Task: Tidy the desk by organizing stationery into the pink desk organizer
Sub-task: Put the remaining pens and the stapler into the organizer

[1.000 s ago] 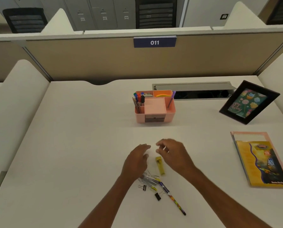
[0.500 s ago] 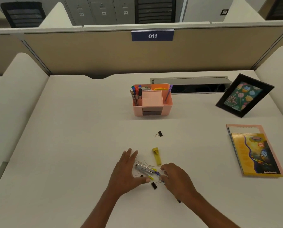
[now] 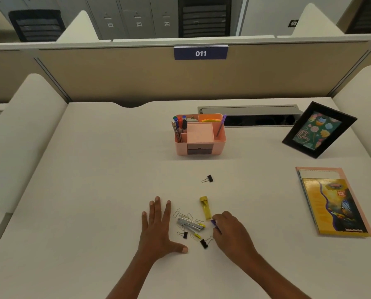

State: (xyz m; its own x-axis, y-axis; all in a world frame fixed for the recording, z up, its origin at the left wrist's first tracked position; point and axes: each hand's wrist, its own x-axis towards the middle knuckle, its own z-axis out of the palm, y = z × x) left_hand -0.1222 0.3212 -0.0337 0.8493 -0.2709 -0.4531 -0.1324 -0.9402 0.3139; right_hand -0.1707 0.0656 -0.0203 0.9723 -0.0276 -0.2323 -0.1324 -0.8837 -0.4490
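Stationery [image 3: 195, 235] — wire clips [image 3: 185, 216], metal stapler [image 3: 191, 225]; left hand [image 3: 158, 229] flat, released — right hand [image 3: 232, 233] pinching purple pen [image 3: 214, 223].

The organizer [image 3: 219, 145] stands behind the paper clips [image 3: 190, 217] (notebook [image 3: 335, 203] lies right).

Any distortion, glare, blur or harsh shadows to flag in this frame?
Head view throughout: wide-angle distortion bows the partition top and desk edges; light is soft and even, faint shadows by the left hand and right hand, no glare on the desk; the 011 label reads clearly, the paper clips look soft; the right hand hides most of the pen.
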